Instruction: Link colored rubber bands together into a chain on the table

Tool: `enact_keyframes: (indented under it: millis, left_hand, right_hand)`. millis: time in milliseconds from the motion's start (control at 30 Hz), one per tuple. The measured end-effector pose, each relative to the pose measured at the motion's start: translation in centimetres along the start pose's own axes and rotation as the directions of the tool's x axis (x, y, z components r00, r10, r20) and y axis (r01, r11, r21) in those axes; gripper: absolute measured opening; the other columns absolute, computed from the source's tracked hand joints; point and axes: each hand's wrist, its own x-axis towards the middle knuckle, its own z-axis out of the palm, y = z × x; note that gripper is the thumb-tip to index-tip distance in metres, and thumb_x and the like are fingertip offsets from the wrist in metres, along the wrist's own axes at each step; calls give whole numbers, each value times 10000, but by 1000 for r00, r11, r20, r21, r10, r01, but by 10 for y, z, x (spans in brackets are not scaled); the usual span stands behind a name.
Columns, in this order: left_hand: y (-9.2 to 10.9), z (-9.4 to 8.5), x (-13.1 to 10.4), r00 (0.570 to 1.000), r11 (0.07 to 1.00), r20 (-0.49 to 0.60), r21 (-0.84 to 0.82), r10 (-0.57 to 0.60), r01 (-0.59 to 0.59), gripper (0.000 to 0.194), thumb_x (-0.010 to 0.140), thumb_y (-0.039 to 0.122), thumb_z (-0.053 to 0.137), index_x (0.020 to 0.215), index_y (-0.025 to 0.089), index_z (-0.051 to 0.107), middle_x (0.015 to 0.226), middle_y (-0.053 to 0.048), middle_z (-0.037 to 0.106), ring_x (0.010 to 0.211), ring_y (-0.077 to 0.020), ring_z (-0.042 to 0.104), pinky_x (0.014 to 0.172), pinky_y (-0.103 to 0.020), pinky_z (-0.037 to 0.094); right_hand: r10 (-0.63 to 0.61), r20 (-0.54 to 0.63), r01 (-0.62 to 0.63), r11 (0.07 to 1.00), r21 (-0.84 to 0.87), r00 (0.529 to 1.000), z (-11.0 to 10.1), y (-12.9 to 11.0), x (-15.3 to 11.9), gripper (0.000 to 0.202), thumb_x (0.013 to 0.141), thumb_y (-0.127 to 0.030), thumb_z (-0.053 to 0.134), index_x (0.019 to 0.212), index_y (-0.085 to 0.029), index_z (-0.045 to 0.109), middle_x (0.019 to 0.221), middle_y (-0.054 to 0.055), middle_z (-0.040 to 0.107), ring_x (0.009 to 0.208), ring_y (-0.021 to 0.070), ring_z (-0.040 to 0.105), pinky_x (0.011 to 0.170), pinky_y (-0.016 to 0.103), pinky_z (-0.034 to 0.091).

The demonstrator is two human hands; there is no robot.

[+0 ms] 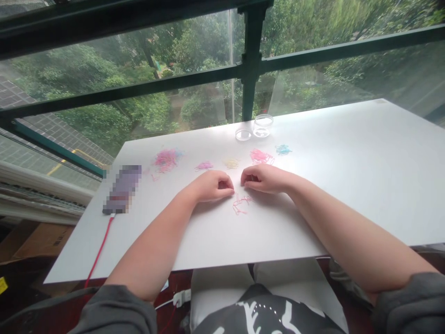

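My left hand (216, 186) rests at the middle of the white table, its fingers curled and closed in a pinch. Facing it, a small gap apart, my right hand (262, 178) is also curled, thumb and fingertips together. Whatever either pinch holds is too small or hidden to make out. Just below the fingertips lie a few loose pink rubber bands (240, 205). Beyond the hands are small heaps of purple bands (204, 165), yellow bands (231, 163), pink bands (260, 157) and blue bands (283, 149).
A mixed heap of bands (167, 160) lies at the left. A clear round jar (263, 126) and its lid-like clear disc (243, 135) stand at the table's (361, 185) back edge by the window. A blurred-out phone (123, 190) with a red cable (100, 250) is at the left.
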Motion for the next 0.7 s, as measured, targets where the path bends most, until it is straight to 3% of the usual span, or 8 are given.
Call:
enact_keyframes:
  millis: [100,267,467,700]
  left_hand:
    - [0,-3,-1,1000,1000,28,-21,6,-6,179,651,307,638,760,168,668,713,-24,640,629,-110,544,577,-213,405]
    - [-1,-5,-3,998,1000,64,9,-18,18,143,650,288,634,721,170,669,689,-18,643,614,-105,542,560,-206,396]
    - [-2,-2,-2,998,999,60,7,-34,34,154,676,283,594,709,150,664,664,-25,639,583,-95,521,536,-195,380]
    - [-2,-3,-3,995,998,85,-33,-46,49,152,668,283,594,701,148,656,644,-19,629,569,-91,515,515,-187,371]
  right_hand:
    - [-8,5,8,1000,12,1000,-1,0,-1,162,722,-223,535,838,-192,643,726,15,612,606,107,491,563,220,339]
    - [-95,117,88,994,62,989,-4,2,-4,250,671,-279,624,908,-208,660,718,4,594,599,100,492,558,218,348]
    - [-181,144,179,984,27,973,0,0,-3,212,705,-228,580,876,-239,705,723,3,587,581,86,473,554,214,341]
    - [-197,156,195,980,28,968,2,1,-2,216,699,-194,564,841,-247,718,696,-2,582,568,90,467,558,214,341]
